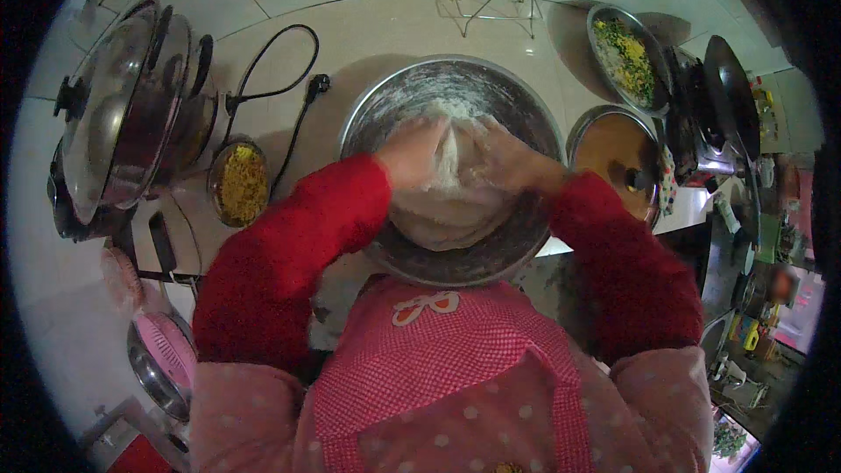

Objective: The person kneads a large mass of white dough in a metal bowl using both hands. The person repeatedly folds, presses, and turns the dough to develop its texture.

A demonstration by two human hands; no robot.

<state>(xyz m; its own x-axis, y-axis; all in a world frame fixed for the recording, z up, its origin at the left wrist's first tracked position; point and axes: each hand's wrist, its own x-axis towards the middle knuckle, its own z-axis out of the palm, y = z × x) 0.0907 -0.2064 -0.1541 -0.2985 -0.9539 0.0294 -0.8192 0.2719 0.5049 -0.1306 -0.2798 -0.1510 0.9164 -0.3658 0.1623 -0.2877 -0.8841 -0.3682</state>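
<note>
A large steel mixing bowl (455,271) stands at the counter's front edge, its inner far wall dusted with white flour. In it lies a broad, pale lump of dough (455,219) with loose flour on top. My left hand (413,153) grips the dough's far left part, fingers curled down into the flour. On the other side my right hand (512,159) has its fingers bent round the far right part of the dough. A strip of white flour (448,158) shows between the two hands. Most of the fingertips are hidden or blurred by flour.
Left of the bowl are a bowl of yellow-brown crumbly food (243,186), a black plug cord (298,123) and a large lidded pot (123,123). At right stand a lidded pan (618,158), a bowl of chopped greens (629,57) and a wok (731,96). A wire rack (495,4) sits behind.
</note>
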